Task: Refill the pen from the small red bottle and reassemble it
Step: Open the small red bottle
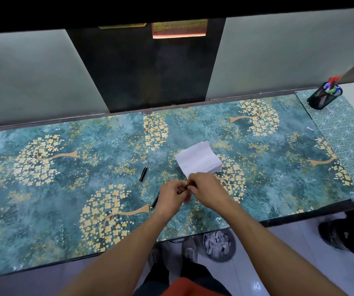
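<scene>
My left hand [172, 195] and my right hand [206, 189] meet over the middle of the desk. The left hand's fingers curl round a small reddish thing, apparently the small red bottle [187, 198], which is mostly hidden. My right hand's fingertips pinch its upper end between the two hands. A black pen barrel [155, 201] lies on the desk, its far end hidden under my left hand. A short black pen cap [143, 174] lies apart, farther back to the left. A thin dark piece with a red tip [169, 179] shows just beyond my left hand.
A folded white paper [199, 159] lies just behind my hands on the patterned desk mat [65, 189]. A black mesh pen holder [323, 97] stands at the far right. A bin with paper scraps [218, 244] sits on the floor under the desk edge.
</scene>
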A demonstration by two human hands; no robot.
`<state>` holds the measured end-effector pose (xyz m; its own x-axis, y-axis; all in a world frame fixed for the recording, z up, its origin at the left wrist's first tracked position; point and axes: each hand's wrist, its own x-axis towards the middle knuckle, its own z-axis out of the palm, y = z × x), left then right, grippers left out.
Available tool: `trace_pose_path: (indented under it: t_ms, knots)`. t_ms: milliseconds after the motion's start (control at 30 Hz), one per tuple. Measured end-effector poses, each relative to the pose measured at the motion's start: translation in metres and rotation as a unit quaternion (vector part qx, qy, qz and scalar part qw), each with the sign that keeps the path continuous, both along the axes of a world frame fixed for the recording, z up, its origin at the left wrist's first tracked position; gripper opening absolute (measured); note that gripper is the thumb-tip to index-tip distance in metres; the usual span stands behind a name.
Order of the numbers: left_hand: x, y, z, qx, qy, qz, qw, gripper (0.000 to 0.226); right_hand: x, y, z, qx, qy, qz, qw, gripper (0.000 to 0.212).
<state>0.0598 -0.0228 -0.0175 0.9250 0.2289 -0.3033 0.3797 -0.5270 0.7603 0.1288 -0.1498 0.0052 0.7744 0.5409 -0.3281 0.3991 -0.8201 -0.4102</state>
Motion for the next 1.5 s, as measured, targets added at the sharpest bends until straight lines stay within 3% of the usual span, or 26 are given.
trace_pose_path:
  t_ms: [167,267,400,500,733,1033,1233,1500]
  knots:
    - [-0.002,0.000,0.000,-0.015,-0.003,0.001,1.000,0.019,-0.003,0.001,0.001,-0.020,-0.014,-0.038,0.999,0.025]
    - [-0.002,0.001,-0.004,-0.013,-0.003,0.008,1.000,0.011,-0.002,0.000,-0.001,0.007,-0.002,-0.042,0.999,0.019]
    - [-0.002,0.001,-0.008,-0.020,0.002,0.008,1.000,0.019,-0.004,-0.001,0.000,0.026,0.015,-0.005,1.000,0.013]
    - [-0.003,0.001,-0.012,-0.019,-0.002,0.013,1.000,0.009,-0.005,-0.002,-0.001,0.021,0.009,-0.007,1.000,0.008]
    - [-0.004,0.000,-0.019,-0.016,-0.002,0.019,1.000,0.010,-0.009,-0.002,0.001,-0.010,-0.018,-0.045,0.999,0.023]
    - [-0.006,-0.003,-0.019,-0.036,-0.013,0.030,0.999,0.007,-0.011,-0.004,0.002,0.010,-0.006,-0.004,1.000,0.011]
    - [-0.008,-0.003,-0.029,-0.032,-0.006,0.036,0.999,0.010,-0.012,-0.003,0.004,-0.015,-0.022,-0.039,0.999,0.023]
    - [-0.006,-0.001,-0.031,-0.041,-0.008,0.046,0.998,0.008,-0.013,-0.005,0.004,0.014,-0.008,-0.006,1.000,0.009]
